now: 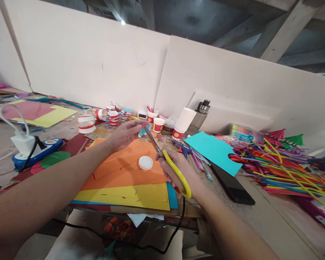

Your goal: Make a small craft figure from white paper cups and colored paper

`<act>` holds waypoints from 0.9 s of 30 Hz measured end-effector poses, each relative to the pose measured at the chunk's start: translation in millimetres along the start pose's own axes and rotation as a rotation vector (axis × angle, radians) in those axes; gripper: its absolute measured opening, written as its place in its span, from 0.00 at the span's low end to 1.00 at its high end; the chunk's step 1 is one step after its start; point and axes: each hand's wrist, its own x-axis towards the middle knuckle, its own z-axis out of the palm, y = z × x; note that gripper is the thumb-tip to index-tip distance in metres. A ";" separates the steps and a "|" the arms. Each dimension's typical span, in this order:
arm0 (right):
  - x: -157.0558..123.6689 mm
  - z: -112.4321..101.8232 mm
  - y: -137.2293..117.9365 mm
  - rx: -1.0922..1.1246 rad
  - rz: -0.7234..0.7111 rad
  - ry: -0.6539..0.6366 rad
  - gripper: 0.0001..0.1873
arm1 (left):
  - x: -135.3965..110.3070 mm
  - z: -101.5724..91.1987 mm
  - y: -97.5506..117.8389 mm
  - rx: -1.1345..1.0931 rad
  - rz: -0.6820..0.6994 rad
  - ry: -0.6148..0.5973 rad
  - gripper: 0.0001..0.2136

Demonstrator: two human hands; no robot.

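Observation:
My left hand (127, 133) pinches a small piece of light-blue paper (143, 130), raised above the orange sheets. My right hand (178, 168) is wrapped round a pair of scissors (176, 169) with yellow handles, their blades pointing up and left and meeting the blue paper's edge. Whether the blades are parted is hard to make out. Below the hands, a round white lid (145, 163) lies on orange paper (130, 159), which overlaps yellow paper (124, 196).
Paper cups (158, 125), a cup stack (184, 121) and a bottle (200, 115) stand along the back. To the right lie a turquoise sheet (212, 150), a black phone (234, 187) and many pipe cleaners (284, 169). A blue power strip (52, 146) sits left; a black cable (173, 242) hangs in front.

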 end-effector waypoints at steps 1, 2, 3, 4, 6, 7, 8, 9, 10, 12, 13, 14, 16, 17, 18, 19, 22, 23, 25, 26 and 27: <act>-0.2 0.0 0.0 0.000 0.002 0.001 0.10 | 0.2 -0.3 -0.4 0.000 -0.001 0.000 0.16; -0.3 0.1 0.1 -0.001 0.005 -0.001 0.10 | 0.2 -0.5 -0.9 -0.001 -0.001 -0.001 0.16; -0.5 0.2 0.2 -0.002 0.008 -0.002 0.10 | 0.2 -0.6 -1.3 -0.003 0.000 -0.002 0.16; -0.6 0.4 0.3 -0.005 0.012 -0.005 0.10 | 0.1 -0.7 -1.8 -0.006 0.000 -0.001 0.16; -0.7 0.7 0.6 -0.013 0.014 -0.019 0.10 | -0.4 -0.6 -2.9 -0.012 -0.006 0.000 0.15; -0.6 0.8 0.9 -0.017 0.012 -0.024 0.09 | -0.7 -0.7 -3.4 -0.013 -0.011 0.003 0.15; -0.5 0.9 1.2 -0.021 0.008 -0.023 0.09 | -1.0 -0.7 -3.9 -0.014 -0.019 0.006 0.15; -0.1 0.9 1.7 -0.025 0.001 -0.021 0.09 | -1.3 -0.9 -4.5 -0.016 -0.030 0.009 0.15; 0.6 1.0 2.6 -0.030 -0.008 -0.018 0.08 | -1.5 -1.3 -5.1 -0.020 -0.043 0.012 0.15; 3.0 1.1 5.5 -0.041 -0.026 -0.024 0.07 | -1.8 -2.1 -6.5 -0.034 -0.070 0.022 0.16; 4.7 1.3 7.6 -0.047 -0.036 -0.036 0.07 | -1.8 -2.5 -7.1 -0.044 -0.082 0.028 0.16; 6.7 1.4 10.1 -0.054 -0.048 -0.048 0.06 | -1.8 -2.7 -7.7 -0.052 -0.093 0.034 0.16; 10.9 1.7 15.5 -0.071 -0.078 -0.062 0.05 | -1.5 -2.8 -8.3 -0.065 -0.098 0.045 0.16; 12.8 1.8 17.9 -0.081 -0.095 -0.064 0.04 | -1.3 -2.5 -8.3 -0.066 -0.093 0.049 0.16; 14.3 1.7 19.8 -0.093 -0.111 -0.060 0.05 | -1.2 -2.2 -7.9 -0.064 -0.087 0.053 0.16; 15.4 1.5 21.0 -0.104 -0.125 -0.058 0.05 | -1.1 -1.9 -7.2 -0.063 -0.080 0.056 0.16; 16.4 -0.4 20.1 -0.106 -0.159 -0.086 0.07 | -1.2 -1.4 -4.2 -0.071 -0.074 0.056 0.15; 16.2 -1.6 18.4 -0.095 -0.161 -0.102 0.07 | -1.3 -1.6 -3.1 -0.074 -0.075 0.055 0.15; 15.5 -4.3 14.0 -0.059 -0.145 -0.135 0.07 | -1.2 -2.2 -1.4 -0.077 -0.070 0.059 0.15; 15.1 -5.8 11.9 -0.037 -0.126 -0.150 0.07 | -1.0 -2.6 -0.9 -0.076 -0.063 0.062 0.15; 14.9 -7.3 10.1 -0.013 -0.100 -0.169 0.08 | -0.7 -3.0 -0.6 -0.077 -0.054 0.063 0.15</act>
